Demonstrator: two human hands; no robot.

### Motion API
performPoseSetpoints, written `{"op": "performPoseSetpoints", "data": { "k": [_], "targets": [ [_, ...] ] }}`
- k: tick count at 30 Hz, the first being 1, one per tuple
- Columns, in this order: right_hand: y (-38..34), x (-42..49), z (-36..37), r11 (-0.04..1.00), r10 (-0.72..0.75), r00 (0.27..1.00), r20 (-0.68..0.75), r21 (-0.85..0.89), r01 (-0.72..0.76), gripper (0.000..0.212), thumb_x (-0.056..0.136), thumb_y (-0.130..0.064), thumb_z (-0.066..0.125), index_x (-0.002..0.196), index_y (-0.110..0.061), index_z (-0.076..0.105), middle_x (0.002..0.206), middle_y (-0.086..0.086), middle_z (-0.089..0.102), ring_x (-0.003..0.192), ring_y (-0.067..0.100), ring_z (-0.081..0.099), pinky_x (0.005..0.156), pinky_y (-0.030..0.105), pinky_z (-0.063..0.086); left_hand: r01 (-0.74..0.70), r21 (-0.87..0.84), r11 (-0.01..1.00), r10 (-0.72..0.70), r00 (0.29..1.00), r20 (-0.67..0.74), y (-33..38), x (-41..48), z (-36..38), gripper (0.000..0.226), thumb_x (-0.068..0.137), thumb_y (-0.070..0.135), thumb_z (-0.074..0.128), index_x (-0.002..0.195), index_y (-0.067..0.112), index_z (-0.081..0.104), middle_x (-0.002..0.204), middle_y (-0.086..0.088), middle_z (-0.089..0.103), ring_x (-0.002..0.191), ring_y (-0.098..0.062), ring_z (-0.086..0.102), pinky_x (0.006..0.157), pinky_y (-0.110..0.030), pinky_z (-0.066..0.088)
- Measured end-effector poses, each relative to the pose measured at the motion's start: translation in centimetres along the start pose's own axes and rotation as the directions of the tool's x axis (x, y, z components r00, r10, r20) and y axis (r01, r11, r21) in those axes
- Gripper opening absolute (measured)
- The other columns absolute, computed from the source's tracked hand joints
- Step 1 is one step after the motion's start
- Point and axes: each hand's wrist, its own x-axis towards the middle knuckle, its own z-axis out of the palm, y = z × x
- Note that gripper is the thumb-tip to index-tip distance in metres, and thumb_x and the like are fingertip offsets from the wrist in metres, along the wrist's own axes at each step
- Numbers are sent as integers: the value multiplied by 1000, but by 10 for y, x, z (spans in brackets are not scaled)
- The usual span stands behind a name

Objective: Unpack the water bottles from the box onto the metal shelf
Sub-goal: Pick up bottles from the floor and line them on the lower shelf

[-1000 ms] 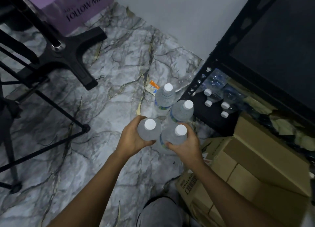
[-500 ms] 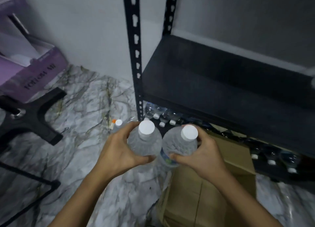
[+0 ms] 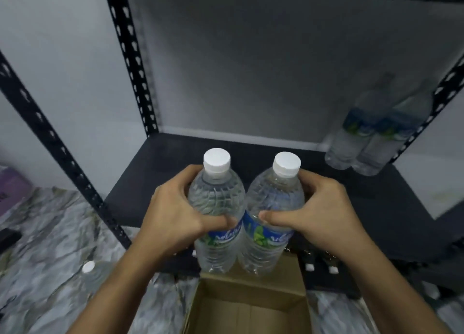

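Bottle labels (image 3: pixel 226 236) — script unreadable

Open room on the metal shelf (image 3: pixel 155 158)
Only the right rear corner is blocked by two standing bottles (image 3: pixel 369 133).

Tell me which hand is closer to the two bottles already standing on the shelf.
Right. The right hand, gripping a water bottle, is below and left of the shelved bottles at back right. The left hand is farther left, beyond the right hand.
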Motion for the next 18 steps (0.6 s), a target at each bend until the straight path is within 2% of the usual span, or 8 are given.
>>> {"op": "performPoseSetpoints", "data": {
  "k": [2, 8, 12, 18],
  "targets": [
    [1, 7, -22, 1000, -8, 999, -32, -10, 8, 57, 49, -27, 93, 102, -33, 72, 89, -24, 73, 84, -10, 67, 70, 12, 55, -21, -8, 1000, 21, 1000, 3, 18, 13, 15, 68, 40, 34, 94, 103, 37, 66, 98, 12, 76, 90, -8, 73, 82, -44, 60],
    [8, 40, -57, 1000, -1, 992, -124, 3, 1, 52, 50, -27, 93, 98, -24, 74, 87, -14, 76, 81, -2, 70, 78, 31, 60, -40, -9, 999, 40, 999, -8, 42, 55, 45, 68, 40, 36, 96, 103, 35, 68, 97, 14, 76, 89, -7, 74, 83, -42, 60],
    [18, 59, -59, 1000, 31, 983, -179, 9, -30, 48, 48, -27, 93, 92, -24, 75, 82, -13, 76, 76, 0, 71, 75, 33, 61, -35, 42, 998, 37, 999, -34, 37, 78, 60, 73, 37, 44, 94, 104, 34, 67, 96, 16, 75, 88, -5, 73, 82, -39, 61],
    [32, 84, -51, 996, 84, 965, -247, 50, -74, 41, 47, -25, 94, 82, -23, 73, 80, -10, 76, 74, 3, 72, 75, 37, 61, -1, 71, 997, 5, 998, -57, 30, 104, 69, 65, 40, 41, 94, 98, 33, 66, 92, 17, 73, 84, -5, 71, 81, -38, 61]
  ]
}}
